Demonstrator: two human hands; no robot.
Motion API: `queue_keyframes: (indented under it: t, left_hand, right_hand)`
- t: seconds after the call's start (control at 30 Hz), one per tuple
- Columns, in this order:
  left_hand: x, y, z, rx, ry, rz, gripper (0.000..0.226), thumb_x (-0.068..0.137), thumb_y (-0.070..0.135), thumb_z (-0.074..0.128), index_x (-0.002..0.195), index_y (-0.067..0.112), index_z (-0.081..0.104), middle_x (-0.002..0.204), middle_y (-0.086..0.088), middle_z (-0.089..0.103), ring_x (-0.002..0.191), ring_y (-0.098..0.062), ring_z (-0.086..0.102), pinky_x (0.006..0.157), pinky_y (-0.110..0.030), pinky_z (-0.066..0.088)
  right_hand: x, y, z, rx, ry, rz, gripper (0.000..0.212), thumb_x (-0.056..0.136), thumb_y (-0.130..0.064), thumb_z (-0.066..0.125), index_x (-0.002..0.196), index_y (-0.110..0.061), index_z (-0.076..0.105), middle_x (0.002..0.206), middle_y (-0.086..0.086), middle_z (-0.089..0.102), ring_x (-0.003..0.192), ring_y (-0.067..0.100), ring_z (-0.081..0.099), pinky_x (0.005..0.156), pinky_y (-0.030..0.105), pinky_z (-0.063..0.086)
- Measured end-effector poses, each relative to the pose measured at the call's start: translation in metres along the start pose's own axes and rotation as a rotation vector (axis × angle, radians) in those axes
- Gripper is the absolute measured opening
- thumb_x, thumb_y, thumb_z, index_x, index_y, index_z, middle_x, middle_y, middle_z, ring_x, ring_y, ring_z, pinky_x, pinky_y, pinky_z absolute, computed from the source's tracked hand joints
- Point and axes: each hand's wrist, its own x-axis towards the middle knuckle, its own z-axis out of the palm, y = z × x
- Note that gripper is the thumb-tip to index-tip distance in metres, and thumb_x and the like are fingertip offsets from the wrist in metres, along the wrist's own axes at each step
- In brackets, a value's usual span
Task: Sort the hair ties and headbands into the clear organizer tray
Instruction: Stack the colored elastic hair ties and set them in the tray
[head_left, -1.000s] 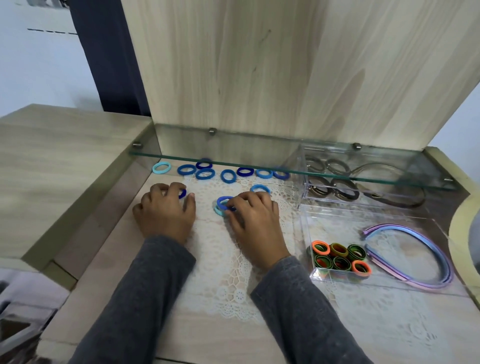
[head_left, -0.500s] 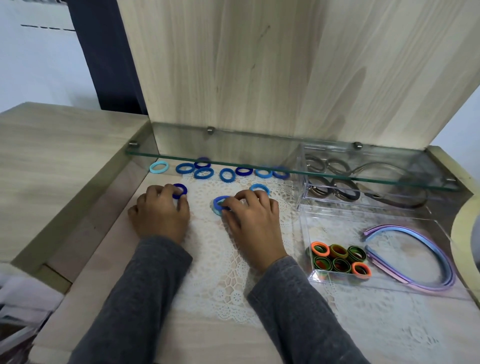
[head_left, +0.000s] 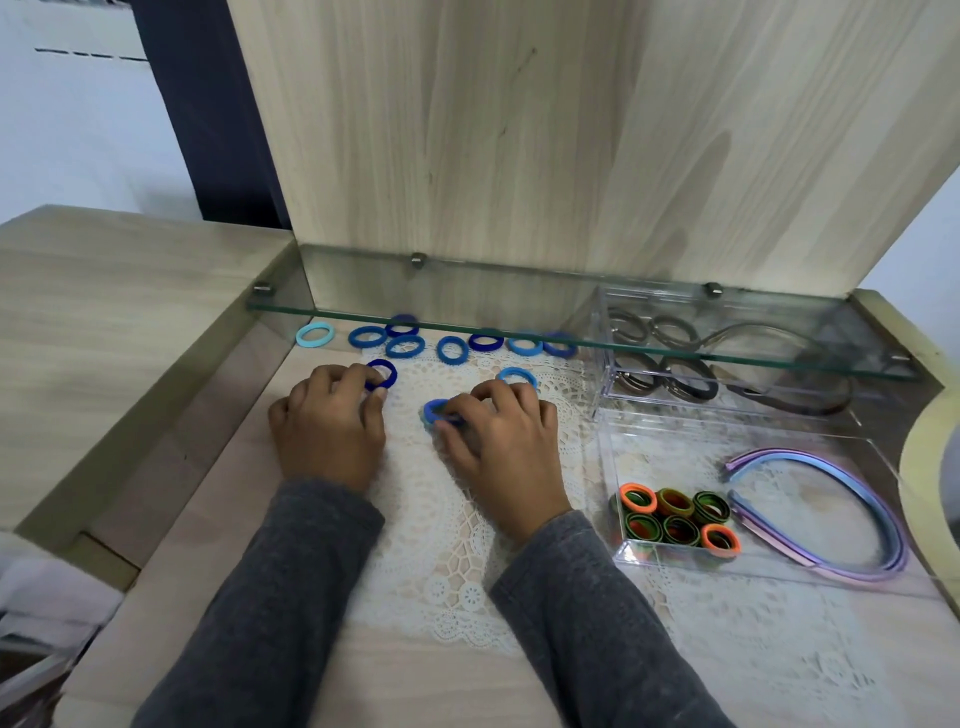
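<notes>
My left hand (head_left: 327, 426) lies on the table with curled fingers pinching a dark blue hair tie (head_left: 383, 373). My right hand (head_left: 501, 441) grips a small stack of blue hair ties (head_left: 435, 411) on the lace mat. A light blue tie (head_left: 517, 376) lies just beyond its fingers. Several blue ties (head_left: 405, 345) sit in a row under the glass shelf, with a pale cyan one (head_left: 315, 334) at the left end. The clear organizer tray (head_left: 670, 431) at the right holds orange and green ties (head_left: 675, 517) and pastel headbands (head_left: 852, 499).
A glass shelf (head_left: 571, 332) overhangs the back of the table. A second clear box (head_left: 608, 364) beneath it holds dark ties and a dark headband. A wooden panel rises behind, and a raised wooden ledge (head_left: 104, 332) borders the left.
Both hands have edged slightly away from me. The dark blue tie now shows more fully beyond my left fingertips, and the stack under my right hand has shifted a little.
</notes>
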Motion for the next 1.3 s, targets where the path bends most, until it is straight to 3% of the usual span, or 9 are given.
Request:
queue_keyframes:
  t: [0.1,0.27,0.53,0.8,1.3]
  left_hand:
    - [0.002,0.001,0.001,-0.095,0.011,0.145,0.019,0.093,0.024,0.061,0.107,0.014,0.067,0.101,-0.007,0.068,0.084,-0.026,0.062,0.069,-0.040,0.049]
    - [0.001,0.012,-0.002,-0.217,0.003,0.299,0.016,0.094,0.026,0.057,0.102,0.018,0.067,0.099,0.001,0.069,0.087,-0.020,0.062,0.071,-0.037,0.046]
    - [-0.006,0.024,-0.005,-0.184,0.058,0.315,0.019,0.092,0.033,0.059,0.092,0.016,0.068,0.100,-0.001,0.063,0.088,-0.022,0.060,0.068,-0.037,0.044]
    - [-0.012,0.040,-0.011,-0.085,0.110,0.346,0.024,0.088,0.041,0.065,0.088,0.017,0.068,0.100,-0.001,0.067,0.090,-0.023,0.062,0.078,-0.042,0.043]
    - [-0.013,0.043,-0.007,-0.079,-0.003,0.368,0.028,0.088,0.043,0.063,0.096,0.017,0.070,0.103,-0.001,0.067,0.094,-0.021,0.061,0.083,-0.043,0.043]
  right_hand:
    - [0.001,0.004,-0.004,0.047,0.015,0.080,0.025,0.093,-0.045,0.044,0.101,-0.031,0.063,0.107,-0.009,0.057,0.101,0.015,0.044,0.083,0.036,0.035]
    - [-0.001,0.013,-0.006,0.064,-0.042,0.196,0.022,0.095,-0.039,0.044,0.107,-0.028,0.060,0.115,-0.006,0.055,0.106,0.016,0.040,0.086,0.036,0.030]
    - [-0.001,0.010,-0.006,0.084,-0.053,0.201,0.021,0.095,-0.037,0.045,0.105,-0.026,0.060,0.113,-0.005,0.054,0.104,0.016,0.039,0.085,0.035,0.031]
    - [-0.001,0.010,-0.006,0.077,-0.048,0.212,0.023,0.096,-0.037,0.042,0.105,-0.025,0.060,0.114,-0.005,0.055,0.106,0.016,0.038,0.084,0.034,0.027]
    - [-0.002,0.012,-0.003,0.080,0.024,0.281,0.029,0.097,-0.034,0.040,0.108,-0.019,0.061,0.114,0.000,0.057,0.106,0.021,0.042,0.087,0.039,0.033]
